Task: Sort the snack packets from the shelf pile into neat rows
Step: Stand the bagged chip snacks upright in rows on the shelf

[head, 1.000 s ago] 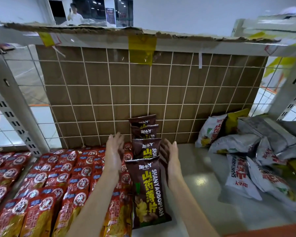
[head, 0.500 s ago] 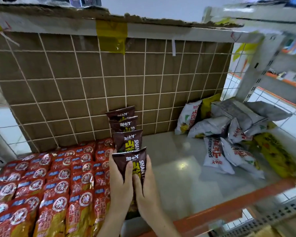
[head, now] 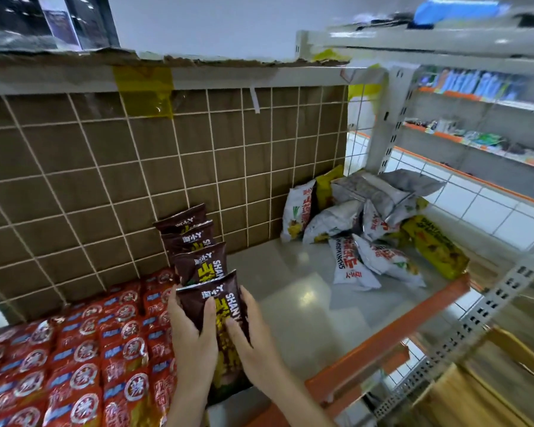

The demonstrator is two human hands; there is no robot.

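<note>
head view: both hands are on the front brown packet (head: 211, 298) near the front edge of the shelf (head: 293, 309). the left hand (head: 195, 340) grips its left side, thumb laid across the face and fingers curled round the left edge. the right hand (head: 255, 337) grips the right side the same way, thumb on the face and fingers wrapped round the right edge. the packet lies flat with its top end toward the back and its lower end hidden under the wrists.

this packet is the nearest one in a brown row (head: 191, 241) of four overlapping packets that runs from the front edge to the back grid (head: 105, 167), where the farthest packet leans against the wires. each packet overlaps the one behind it.

just left of the row, touching it, red packets (head: 74, 365) lie in tight rows that fill the shelf's left part up to the back grid.

the pile (head: 367, 229) sits in the back right corner, well apart from the hands: white and grey packets heaped at odd angles, some leaning on the grid, with a yellow packet (head: 435, 248) along the right edge near the orange front rail (head: 392, 337). bare shelf lies between the brown row and the pile.

to the right, another rack (head: 475, 124) carries blurred goods.
</note>
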